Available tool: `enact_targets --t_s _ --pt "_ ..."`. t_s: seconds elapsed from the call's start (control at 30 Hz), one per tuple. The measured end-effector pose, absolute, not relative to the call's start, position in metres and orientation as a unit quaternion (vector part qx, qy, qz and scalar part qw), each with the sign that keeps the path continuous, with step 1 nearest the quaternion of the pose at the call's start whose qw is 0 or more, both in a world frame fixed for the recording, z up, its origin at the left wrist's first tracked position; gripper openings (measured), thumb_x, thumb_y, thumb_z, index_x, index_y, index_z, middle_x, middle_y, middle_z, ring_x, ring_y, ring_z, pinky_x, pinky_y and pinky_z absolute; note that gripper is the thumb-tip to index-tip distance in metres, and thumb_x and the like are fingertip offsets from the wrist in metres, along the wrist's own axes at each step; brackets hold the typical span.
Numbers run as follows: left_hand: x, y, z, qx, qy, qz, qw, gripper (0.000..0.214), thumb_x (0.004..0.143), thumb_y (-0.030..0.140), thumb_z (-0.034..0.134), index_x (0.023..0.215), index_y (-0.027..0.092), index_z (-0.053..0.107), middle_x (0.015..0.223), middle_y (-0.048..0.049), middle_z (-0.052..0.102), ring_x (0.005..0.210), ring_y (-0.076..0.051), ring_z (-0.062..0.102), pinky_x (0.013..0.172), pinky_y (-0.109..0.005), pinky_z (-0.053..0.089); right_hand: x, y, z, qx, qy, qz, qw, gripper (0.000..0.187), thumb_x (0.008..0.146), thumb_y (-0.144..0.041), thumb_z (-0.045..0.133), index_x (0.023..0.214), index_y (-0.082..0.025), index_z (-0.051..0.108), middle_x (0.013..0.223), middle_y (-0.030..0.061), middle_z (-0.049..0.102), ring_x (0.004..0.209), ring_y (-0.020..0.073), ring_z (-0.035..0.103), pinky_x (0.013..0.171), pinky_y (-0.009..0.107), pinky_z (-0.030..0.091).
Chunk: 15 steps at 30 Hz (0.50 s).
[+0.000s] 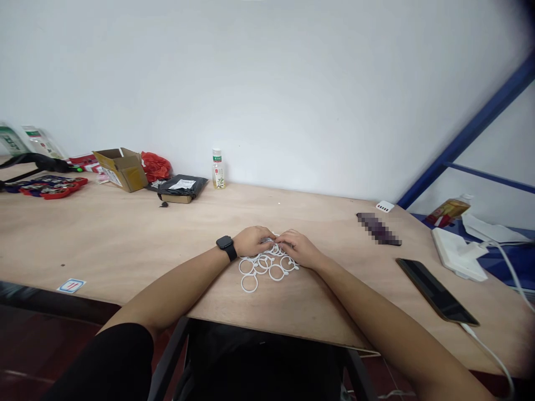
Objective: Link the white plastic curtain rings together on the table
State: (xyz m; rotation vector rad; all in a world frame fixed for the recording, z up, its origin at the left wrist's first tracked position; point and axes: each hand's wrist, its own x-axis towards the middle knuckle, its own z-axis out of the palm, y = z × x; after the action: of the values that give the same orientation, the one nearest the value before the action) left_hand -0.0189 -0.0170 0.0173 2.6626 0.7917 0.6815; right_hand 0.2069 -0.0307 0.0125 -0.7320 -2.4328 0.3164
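Note:
Several white plastic rings (249,283), each with a small tab, lie in an overlapping pile on the wooden table (137,239). At the pile's far side, my left hand (253,241), with a black smartwatch (226,245) on its wrist, has its fingers curled and closed around some of the rings. My right hand (301,248) faces it from the right, its bent fingertips closed on rings too. The fingertips of both hands nearly meet. Exactly which rings they grip is partly hidden by the fingers. Nearer to me, the loose rings lie flat.
A tea bottle (218,170) stands by the wall, right of a black package (183,186) and an open cardboard box (125,170). To the right lie a phone (437,291) on a cable, a white power strip (457,256) and a pixelated dark item (378,228).

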Motion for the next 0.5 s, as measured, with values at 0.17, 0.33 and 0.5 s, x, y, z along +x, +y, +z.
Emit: enact_targets --t_s 0.17,0.33,0.5 --pt "-0.0187 -0.0165 0.0161 0.923 0.277 0.233 0.134 0.029 0.087 0.02 0.051 0.111 0.018 0.067 0.108 -0.0059 0.071 0.101 -0.018 0.064 0.094 -0.029 0.047 0.2062 -0.0296 0.0127 -0.24 -0.923 0.116 0.278 0.028 0.092 -0.012 0.046 0.105 -0.024 0.068 0.098 0.007 0.069 0.093 0.0204 0.061 0.085 0.039 0.048" --pt "-0.0183 -0.0169 0.0171 0.921 0.287 0.227 0.136 0.031 0.084 0.017 0.05 0.11 0.019 0.067 0.108 -0.0048 0.071 0.101 -0.018 0.064 0.095 -0.029 0.047 0.2056 -0.0302 0.0162 -0.232 -0.931 0.108 0.262 0.019 0.093 -0.023 0.054 0.102 -0.025 0.07 0.096 0.0067 0.07 0.093 0.0206 0.061 0.085 0.039 0.048" --pt "-0.0181 -0.0177 0.0197 0.921 0.293 0.216 0.137 0.034 0.084 0.015 0.047 0.112 0.017 0.066 0.111 -0.0055 0.071 0.103 -0.018 0.064 0.096 -0.029 0.047 0.2059 -0.0322 0.018 -0.233 -0.934 0.107 0.248 0.016 0.093 -0.029 0.056 0.102 -0.023 0.068 0.098 0.0069 0.071 0.094 0.0206 0.062 0.087 0.039 0.046"
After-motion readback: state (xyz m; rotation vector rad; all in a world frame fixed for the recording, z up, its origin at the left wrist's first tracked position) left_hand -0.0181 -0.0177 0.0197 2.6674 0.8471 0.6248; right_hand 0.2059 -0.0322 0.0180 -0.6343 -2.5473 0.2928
